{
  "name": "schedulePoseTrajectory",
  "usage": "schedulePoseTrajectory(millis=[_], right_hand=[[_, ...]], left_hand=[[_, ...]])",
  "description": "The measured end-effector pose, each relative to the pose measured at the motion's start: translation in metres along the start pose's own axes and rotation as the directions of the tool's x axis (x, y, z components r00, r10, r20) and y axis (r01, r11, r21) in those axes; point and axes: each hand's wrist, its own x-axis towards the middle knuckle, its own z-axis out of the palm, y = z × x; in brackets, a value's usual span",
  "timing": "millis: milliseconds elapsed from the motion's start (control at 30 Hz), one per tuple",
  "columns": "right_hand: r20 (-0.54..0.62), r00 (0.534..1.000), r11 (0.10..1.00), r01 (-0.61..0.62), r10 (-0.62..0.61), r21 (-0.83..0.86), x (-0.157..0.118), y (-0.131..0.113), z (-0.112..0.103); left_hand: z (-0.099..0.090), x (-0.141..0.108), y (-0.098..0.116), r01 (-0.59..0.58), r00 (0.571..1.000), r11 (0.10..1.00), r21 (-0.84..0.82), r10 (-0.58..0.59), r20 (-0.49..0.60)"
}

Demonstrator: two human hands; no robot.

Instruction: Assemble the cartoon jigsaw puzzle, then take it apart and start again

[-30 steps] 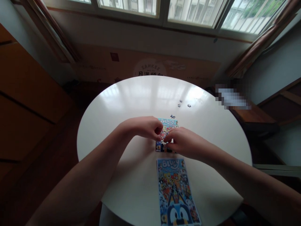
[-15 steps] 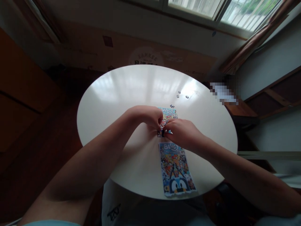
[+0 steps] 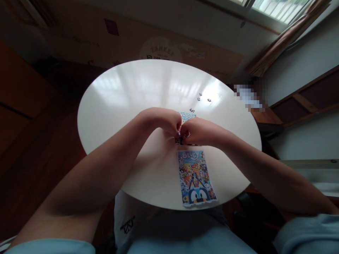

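Note:
A partly assembled jigsaw puzzle point(image 3: 187, 115) lies on the white oval table point(image 3: 127, 95), mostly hidden under both hands. My left hand point(image 3: 172, 121) is closed, its fingertips pressed down at the puzzle's left side. Close against it, my right hand point(image 3: 194, 131) is also closed, with its fingers bent down over the lower part of the puzzle. What either hand grips, if anything, is too small and hidden to make out. Just below the puzzle lies a printed picture sheet point(image 3: 197, 178) with a blue dog face and a torn-looking bottom edge.
Several loose puzzle pieces lie beyond the puzzle, one of them point(image 3: 209, 100) towards the right. A brown side table point(image 3: 267, 118) stands past the table's right edge. A window point(image 3: 282, 10) and a curtain point(image 3: 280, 38) are at the upper right.
The whole view has shifted, so the table appears higher and further left. My right hand has moved closer to my left and its fingers have curled in more.

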Motion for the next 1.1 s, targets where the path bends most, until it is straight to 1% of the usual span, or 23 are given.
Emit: schedulePoseTrajectory(millis=[100,233,567,700,833,1000,1100], right_hand=[[0.016,1.000,0.999,0.018,-0.018,0.038,0.001,0.003,0.001],[0.005,0.999,0.997,0.048,-0.048,0.057,0.002,0.006,0.001],[0.064,0.995,0.968,0.058,-0.076,0.243,0.008,0.018,0.006],[0.086,0.993,0.949,0.048,-0.078,0.311,0.013,0.022,0.006],[0.103,0.988,0.920,0.068,-0.116,0.386,0.014,0.025,0.007],[0.083,0.987,0.881,0.086,-0.140,0.466,0.015,0.032,0.008],[0.100,0.984,0.848,0.075,-0.149,0.524,0.015,0.038,0.009]], left_hand=[[0.000,-0.001,0.001,-0.002,1.000,1.000,0.006,0.002,0.007],[-0.001,-0.003,0.001,-0.015,1.000,1.000,0.027,0.015,0.010],[-0.003,-0.006,0.003,0.006,1.000,1.000,-0.001,-0.006,0.012],[-0.001,-0.005,0.001,0.003,1.000,1.000,-0.002,-0.003,0.005],[0.001,-0.004,-0.002,0.008,1.000,1.000,-0.021,-0.009,-0.003],[0.001,-0.005,0.001,0.019,1.000,1.000,-0.025,-0.019,-0.012],[0.000,-0.006,0.003,0.031,0.999,0.999,-0.022,-0.031,-0.013]])
